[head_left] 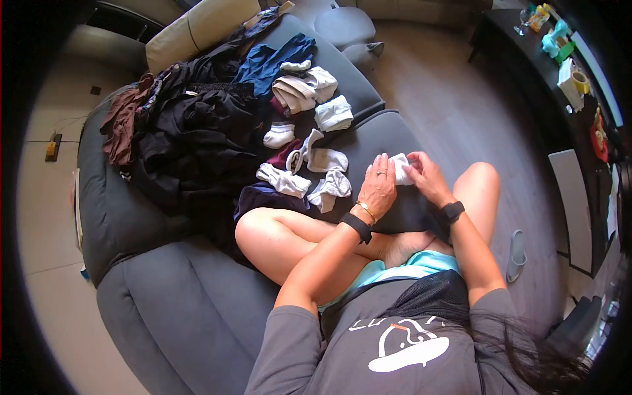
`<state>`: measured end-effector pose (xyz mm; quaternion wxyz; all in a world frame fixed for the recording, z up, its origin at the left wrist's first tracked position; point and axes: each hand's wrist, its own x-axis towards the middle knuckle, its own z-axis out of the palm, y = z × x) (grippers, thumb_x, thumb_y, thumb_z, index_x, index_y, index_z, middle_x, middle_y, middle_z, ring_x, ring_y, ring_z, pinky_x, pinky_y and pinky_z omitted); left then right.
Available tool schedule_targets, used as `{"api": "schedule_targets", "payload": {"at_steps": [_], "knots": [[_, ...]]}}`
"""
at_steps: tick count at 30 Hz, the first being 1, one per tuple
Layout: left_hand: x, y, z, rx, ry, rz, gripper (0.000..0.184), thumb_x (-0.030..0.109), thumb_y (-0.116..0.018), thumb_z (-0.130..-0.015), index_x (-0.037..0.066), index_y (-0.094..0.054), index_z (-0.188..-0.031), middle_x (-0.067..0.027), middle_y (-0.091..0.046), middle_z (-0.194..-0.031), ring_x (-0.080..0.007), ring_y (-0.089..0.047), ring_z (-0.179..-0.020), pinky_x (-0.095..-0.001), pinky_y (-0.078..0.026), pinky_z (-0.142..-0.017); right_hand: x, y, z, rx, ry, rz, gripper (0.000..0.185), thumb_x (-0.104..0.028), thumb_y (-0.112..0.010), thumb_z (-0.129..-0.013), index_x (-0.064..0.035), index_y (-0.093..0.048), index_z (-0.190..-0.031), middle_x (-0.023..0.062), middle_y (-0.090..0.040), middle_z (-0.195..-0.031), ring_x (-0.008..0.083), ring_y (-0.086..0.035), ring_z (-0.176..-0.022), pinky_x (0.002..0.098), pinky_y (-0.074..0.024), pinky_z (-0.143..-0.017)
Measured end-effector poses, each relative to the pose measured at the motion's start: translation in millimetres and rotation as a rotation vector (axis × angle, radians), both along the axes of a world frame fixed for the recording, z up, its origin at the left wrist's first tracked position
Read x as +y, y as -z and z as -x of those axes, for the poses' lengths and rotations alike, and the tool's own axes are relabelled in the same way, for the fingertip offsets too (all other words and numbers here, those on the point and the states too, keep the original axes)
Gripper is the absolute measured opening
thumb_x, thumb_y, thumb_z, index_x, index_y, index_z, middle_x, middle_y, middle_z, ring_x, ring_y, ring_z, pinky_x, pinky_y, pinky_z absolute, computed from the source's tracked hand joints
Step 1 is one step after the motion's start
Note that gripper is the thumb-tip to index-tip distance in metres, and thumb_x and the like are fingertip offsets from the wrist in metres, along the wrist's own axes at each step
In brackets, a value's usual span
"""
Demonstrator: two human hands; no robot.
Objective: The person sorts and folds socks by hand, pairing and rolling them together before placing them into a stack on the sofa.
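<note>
A small white sock (400, 170), bunched or folded, is between my two hands above the grey sofa seat. My left hand (378, 187), with a ring and a bracelet, presses against its left side, fingers close together and thumb side on the cloth. From the right, my right hand (426, 178) pinches the sock between thumb and fingers. To the left lie several light socks: a grey-white one (328, 160), a crumpled one (330, 191), a patterned one (283, 180) and a rolled white one (279, 135). A folded white bundle (334, 113) lies farther back.
A big heap of black clothes (197, 138) covers the sofa's left part, with brown (125, 122) and blue garments (275, 64) around it. My crossed legs border the seat. A slipper (517, 255) lies on the floor; a dark cabinet (526, 56) stands right.
</note>
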<state>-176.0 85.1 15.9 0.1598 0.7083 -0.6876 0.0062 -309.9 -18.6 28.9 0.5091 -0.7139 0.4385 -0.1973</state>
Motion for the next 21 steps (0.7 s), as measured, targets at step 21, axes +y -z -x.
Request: {"api": "schedule_targets", "payload": {"at_steps": [21], "knots": [[28.3,-69.8,-31.7,1.259,-0.009,-0.248,0.033,0.019,-0.064,-0.082,0.0,-0.054,-0.106,-0.0057,-0.061,-0.085,-0.0114,-0.058,-0.07,-0.0262,-0.048,-0.063,25.9,-83.3,8.1,-0.234,-0.471,-0.077,0.033,-0.019,-0.06,-0.088,-0.0025,-0.056,-0.116,0.0064,-0.061,-0.101,0.0144,-0.059,-0.088,0.0281,-0.0494,-0.075]]}}
